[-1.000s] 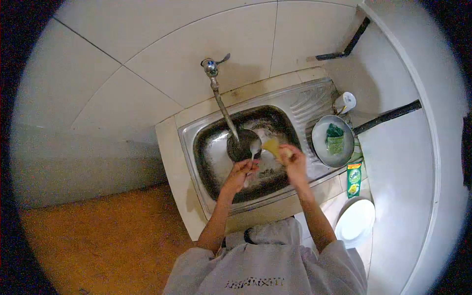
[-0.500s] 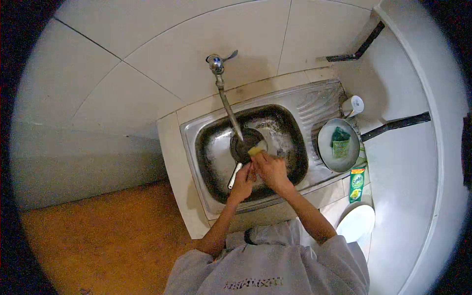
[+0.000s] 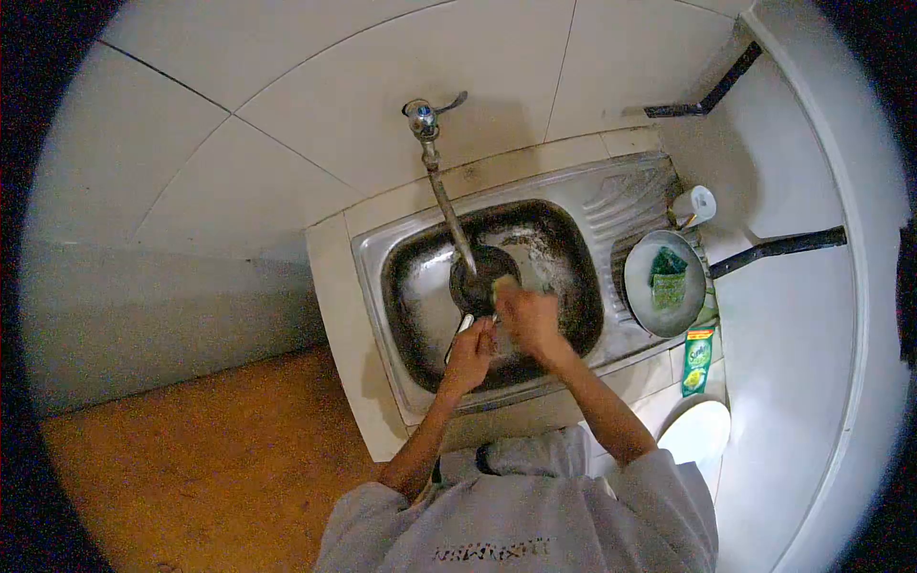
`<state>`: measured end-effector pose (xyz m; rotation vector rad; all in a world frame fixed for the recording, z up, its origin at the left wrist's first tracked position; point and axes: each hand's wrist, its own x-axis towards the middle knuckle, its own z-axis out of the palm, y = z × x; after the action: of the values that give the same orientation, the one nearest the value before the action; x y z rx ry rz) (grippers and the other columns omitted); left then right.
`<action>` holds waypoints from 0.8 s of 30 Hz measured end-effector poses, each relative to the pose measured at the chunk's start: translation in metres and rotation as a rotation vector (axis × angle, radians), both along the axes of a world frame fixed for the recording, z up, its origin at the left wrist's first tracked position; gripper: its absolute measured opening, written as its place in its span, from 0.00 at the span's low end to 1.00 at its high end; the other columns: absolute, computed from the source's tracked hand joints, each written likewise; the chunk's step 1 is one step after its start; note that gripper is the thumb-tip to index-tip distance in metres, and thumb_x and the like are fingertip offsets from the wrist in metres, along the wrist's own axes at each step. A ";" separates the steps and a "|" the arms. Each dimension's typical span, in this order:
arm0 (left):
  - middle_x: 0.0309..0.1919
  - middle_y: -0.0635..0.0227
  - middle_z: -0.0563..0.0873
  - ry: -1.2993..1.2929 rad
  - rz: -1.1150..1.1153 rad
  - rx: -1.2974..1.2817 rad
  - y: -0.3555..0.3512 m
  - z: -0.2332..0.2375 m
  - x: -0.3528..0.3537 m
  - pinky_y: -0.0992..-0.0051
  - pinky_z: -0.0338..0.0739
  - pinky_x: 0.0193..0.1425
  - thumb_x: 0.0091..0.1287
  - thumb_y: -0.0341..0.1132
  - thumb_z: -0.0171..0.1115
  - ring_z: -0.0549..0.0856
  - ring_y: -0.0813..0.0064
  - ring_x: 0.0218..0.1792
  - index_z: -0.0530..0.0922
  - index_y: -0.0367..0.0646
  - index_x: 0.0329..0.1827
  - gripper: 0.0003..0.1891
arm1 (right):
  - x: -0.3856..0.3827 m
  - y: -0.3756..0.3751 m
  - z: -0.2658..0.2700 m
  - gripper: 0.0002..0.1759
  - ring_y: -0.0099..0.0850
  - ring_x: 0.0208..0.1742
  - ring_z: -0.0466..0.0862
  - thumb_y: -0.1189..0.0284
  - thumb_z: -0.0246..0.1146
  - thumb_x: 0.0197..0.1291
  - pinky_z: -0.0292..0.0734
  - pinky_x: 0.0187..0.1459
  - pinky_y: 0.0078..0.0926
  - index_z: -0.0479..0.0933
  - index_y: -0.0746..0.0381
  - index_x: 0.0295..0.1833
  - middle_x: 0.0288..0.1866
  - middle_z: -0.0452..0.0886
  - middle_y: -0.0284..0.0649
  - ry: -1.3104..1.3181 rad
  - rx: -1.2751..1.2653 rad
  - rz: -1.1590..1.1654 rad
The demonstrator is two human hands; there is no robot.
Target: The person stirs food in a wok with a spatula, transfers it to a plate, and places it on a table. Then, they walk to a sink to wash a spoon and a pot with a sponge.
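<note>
My right hand (image 3: 528, 320), blurred by motion, is closed on a yellow sponge (image 3: 504, 285) over the sink. Just left of it, my left hand (image 3: 469, 359) has its fingers pinched together; a thin pale bit shows at the fingertips, too small to name. Under the tap's spout lies a dark round pan (image 3: 470, 286) in the steel sink (image 3: 420, 329). A white handle (image 3: 465, 325) runs from the pan's near side, partly covered by my left hand.
The tap (image 3: 423, 119) reaches over the basin from the wall. On the drainboard to the right are a white cup (image 3: 694, 205) and a bowl (image 3: 642, 306) with a green scouring pad (image 3: 668, 291). A green packet (image 3: 697, 363) and a white plate (image 3: 699, 432) lie nearer me.
My right hand and the sponge have shifted slightly, with the hand now smeared by motion. My left hand stays near the same spot and covers more of the white handle. The view has tilted slightly.
</note>
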<state>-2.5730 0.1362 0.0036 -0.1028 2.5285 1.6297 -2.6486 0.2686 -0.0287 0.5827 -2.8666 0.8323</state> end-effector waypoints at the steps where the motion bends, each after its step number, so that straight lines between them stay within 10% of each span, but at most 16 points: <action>1: 0.22 0.59 0.73 -0.007 -0.004 -0.045 0.001 0.006 -0.001 0.68 0.68 0.31 0.69 0.31 0.44 0.73 0.65 0.23 0.70 0.38 0.37 0.07 | -0.003 0.002 0.003 0.06 0.43 0.18 0.78 0.68 0.61 0.51 0.72 0.19 0.37 0.75 0.59 0.30 0.16 0.75 0.44 -0.066 -0.039 -0.083; 12: 0.22 0.55 0.75 -0.047 0.015 -0.102 0.009 -0.007 0.015 0.67 0.68 0.29 0.70 0.34 0.46 0.75 0.64 0.22 0.72 0.35 0.35 0.10 | 0.010 0.007 -0.015 0.07 0.46 0.23 0.80 0.68 0.60 0.53 0.74 0.25 0.43 0.76 0.59 0.28 0.20 0.78 0.46 0.100 -0.083 0.076; 15: 0.21 0.55 0.76 0.083 0.029 -0.011 0.014 -0.009 0.012 0.67 0.68 0.27 0.70 0.36 0.47 0.75 0.66 0.21 0.72 0.35 0.34 0.12 | -0.009 0.011 0.011 0.05 0.46 0.24 0.80 0.68 0.60 0.52 0.74 0.25 0.43 0.76 0.58 0.30 0.22 0.78 0.46 -0.226 0.028 -0.075; 18: 0.21 0.54 0.77 0.096 0.003 -0.089 0.014 -0.005 0.006 0.67 0.68 0.27 0.70 0.35 0.48 0.75 0.67 0.21 0.73 0.35 0.35 0.11 | -0.002 0.009 0.000 0.08 0.46 0.23 0.80 0.68 0.61 0.51 0.74 0.25 0.43 0.75 0.58 0.36 0.22 0.79 0.46 0.128 -0.038 0.133; 20: 0.20 0.54 0.77 0.072 0.010 -0.087 0.015 -0.005 0.017 0.67 0.68 0.26 0.69 0.35 0.48 0.75 0.66 0.20 0.73 0.35 0.36 0.11 | -0.021 0.014 0.020 0.11 0.46 0.23 0.80 0.67 0.60 0.53 0.74 0.24 0.43 0.73 0.58 0.42 0.21 0.78 0.47 -0.254 0.023 -0.076; 24: 0.18 0.55 0.76 0.223 0.040 -0.139 0.010 -0.014 0.012 0.66 0.67 0.24 0.69 0.34 0.48 0.74 0.61 0.17 0.72 0.36 0.35 0.10 | -0.001 0.009 0.018 0.12 0.47 0.22 0.79 0.69 0.59 0.56 0.73 0.23 0.44 0.71 0.59 0.46 0.21 0.78 0.47 0.030 -0.113 0.075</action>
<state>-2.5609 0.1467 -0.0108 0.0158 2.8227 1.5564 -2.6493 0.2779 -0.0105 0.6857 -2.7644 0.9806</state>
